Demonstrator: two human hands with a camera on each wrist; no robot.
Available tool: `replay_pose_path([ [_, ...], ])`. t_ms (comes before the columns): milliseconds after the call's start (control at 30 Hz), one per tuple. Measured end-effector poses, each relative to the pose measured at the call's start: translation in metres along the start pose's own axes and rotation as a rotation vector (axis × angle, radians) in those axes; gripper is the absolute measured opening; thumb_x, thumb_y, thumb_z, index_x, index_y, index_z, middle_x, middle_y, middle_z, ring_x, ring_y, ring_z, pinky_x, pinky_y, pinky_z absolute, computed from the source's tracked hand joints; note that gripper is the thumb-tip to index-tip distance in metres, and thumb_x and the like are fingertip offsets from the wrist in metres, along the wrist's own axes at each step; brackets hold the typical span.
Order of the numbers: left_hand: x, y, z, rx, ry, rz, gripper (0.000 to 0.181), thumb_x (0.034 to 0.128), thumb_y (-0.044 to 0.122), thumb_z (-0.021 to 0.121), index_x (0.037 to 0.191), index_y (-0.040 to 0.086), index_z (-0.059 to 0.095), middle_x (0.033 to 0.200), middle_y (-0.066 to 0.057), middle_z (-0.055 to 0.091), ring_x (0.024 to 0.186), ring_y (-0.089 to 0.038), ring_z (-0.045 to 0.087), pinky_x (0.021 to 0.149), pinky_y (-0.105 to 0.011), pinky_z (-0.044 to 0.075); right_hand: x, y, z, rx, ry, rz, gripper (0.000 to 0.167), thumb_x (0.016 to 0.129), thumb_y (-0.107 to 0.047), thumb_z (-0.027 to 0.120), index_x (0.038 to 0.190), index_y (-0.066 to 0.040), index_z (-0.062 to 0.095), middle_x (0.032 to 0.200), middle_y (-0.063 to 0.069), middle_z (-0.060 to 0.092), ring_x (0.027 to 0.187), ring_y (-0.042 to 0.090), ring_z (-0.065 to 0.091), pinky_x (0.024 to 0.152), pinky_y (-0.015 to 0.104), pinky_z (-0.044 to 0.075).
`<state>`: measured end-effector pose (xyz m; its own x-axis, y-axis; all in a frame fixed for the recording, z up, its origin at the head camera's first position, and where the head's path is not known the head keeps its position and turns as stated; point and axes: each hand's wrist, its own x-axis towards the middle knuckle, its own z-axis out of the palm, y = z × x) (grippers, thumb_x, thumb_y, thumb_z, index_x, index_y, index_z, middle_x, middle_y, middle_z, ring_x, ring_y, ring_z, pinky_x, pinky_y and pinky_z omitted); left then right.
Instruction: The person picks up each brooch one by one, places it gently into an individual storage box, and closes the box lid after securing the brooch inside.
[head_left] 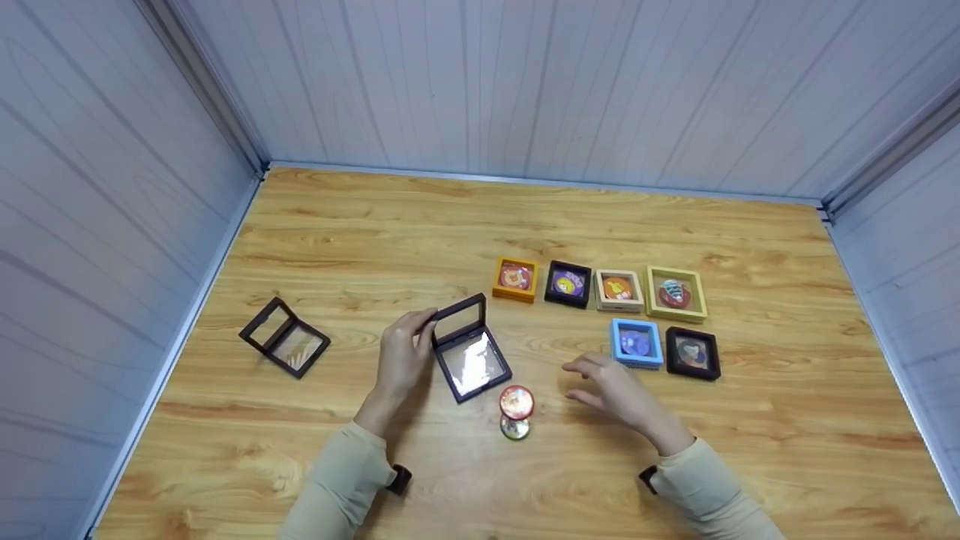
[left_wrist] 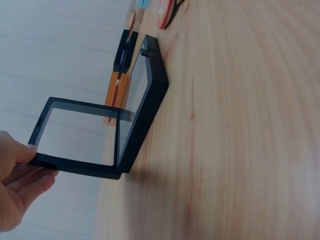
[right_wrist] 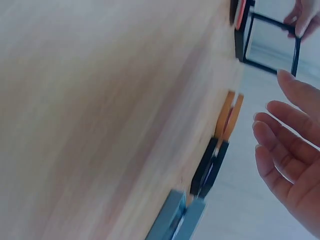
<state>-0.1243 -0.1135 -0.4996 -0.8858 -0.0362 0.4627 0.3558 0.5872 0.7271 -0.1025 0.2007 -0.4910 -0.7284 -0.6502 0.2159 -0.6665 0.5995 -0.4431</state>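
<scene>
A black hinged display frame (head_left: 474,363) with clear film windows stands opened on the table, its lid raised. My left hand (head_left: 403,352) pinches the edge of that lid between thumb and fingers, as the left wrist view also shows at the lid's corner (left_wrist: 42,159). To the frame's lower right lie two round badges, a red-rimmed one (head_left: 517,403) partly over a green-rimmed one (head_left: 515,428). Right of the badges, my right hand (head_left: 611,386) hovers with relaxed, slightly bent fingers and holds nothing.
A second black frame (head_left: 292,341) lies opened at the left. On the right sit closed frames with round items inside: orange (head_left: 515,279), black (head_left: 568,283), cream (head_left: 619,289), yellow (head_left: 676,293), blue (head_left: 636,343) and another black one (head_left: 691,353). Pale walls (head_left: 480,90) enclose the table.
</scene>
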Motion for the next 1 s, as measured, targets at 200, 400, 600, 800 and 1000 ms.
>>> replay_pose_path([
  [200, 0.0, 0.0, 0.0, 0.011, -0.003, 0.005, 0.018, 0.0813, -0.004, 0.058, 0.098, -0.007, 0.063, 0.09, -0.015, 0.064, 0.08, -0.022, 0.061, 0.071, -0.027, 0.05, 0.009, -0.01, 0.009, 0.006, -0.081, -0.022, 0.038, 0.075, -0.021, 0.07, 0.106, 0.0, 0.06, 0.101, 0.011, 0.059, 0.094, 0.024, 0.054, 0.083, 0.037, 0.045],
  [400, 0.001, 0.0, 0.0, 0.01, 0.0, 0.023, 0.018, 0.0812, -0.004, 0.059, 0.098, -0.008, 0.063, 0.089, -0.015, 0.064, 0.08, -0.022, 0.062, 0.07, -0.027, 0.05, 0.018, -0.017, 0.019, -0.003, -0.13, -0.08, 0.044, 0.074, -0.025, 0.071, 0.106, 0.002, 0.059, 0.102, 0.011, 0.057, 0.096, 0.024, 0.054, 0.085, 0.035, 0.044],
  [600, 0.0, 0.0, -0.001, 0.011, -0.001, 0.018, 0.018, 0.0815, -0.004, 0.058, 0.099, -0.008, 0.063, 0.09, -0.016, 0.064, 0.08, -0.023, 0.062, 0.071, -0.027, 0.05, 0.025, -0.023, 0.026, -0.003, -0.196, -0.082, 0.046, 0.074, -0.027, 0.07, 0.107, 0.003, 0.058, 0.102, 0.011, 0.056, 0.094, 0.023, 0.053, 0.083, 0.034, 0.045],
  [800, 0.0, 0.001, -0.001, 0.014, -0.001, 0.016, 0.018, 0.0815, -0.004, 0.058, 0.099, -0.007, 0.063, 0.09, -0.015, 0.064, 0.081, -0.022, 0.062, 0.071, -0.027, 0.05, 0.031, -0.028, 0.031, -0.003, -0.237, -0.055, 0.048, 0.075, -0.029, 0.069, 0.108, 0.004, 0.058, 0.101, 0.011, 0.056, 0.092, 0.022, 0.053, 0.082, 0.033, 0.046],
  [1000, -0.001, 0.0, 0.0, -0.001, 0.0, 0.012, 0.018, 0.0813, -0.004, 0.058, 0.099, -0.007, 0.063, 0.09, -0.015, 0.064, 0.081, -0.023, 0.062, 0.071, -0.027, 0.05, 0.036, -0.033, 0.036, -0.013, -0.271, -0.014, 0.048, 0.075, -0.031, 0.069, 0.108, 0.002, 0.058, 0.098, 0.009, 0.056, 0.089, 0.02, 0.053, 0.079, 0.032, 0.046],
])
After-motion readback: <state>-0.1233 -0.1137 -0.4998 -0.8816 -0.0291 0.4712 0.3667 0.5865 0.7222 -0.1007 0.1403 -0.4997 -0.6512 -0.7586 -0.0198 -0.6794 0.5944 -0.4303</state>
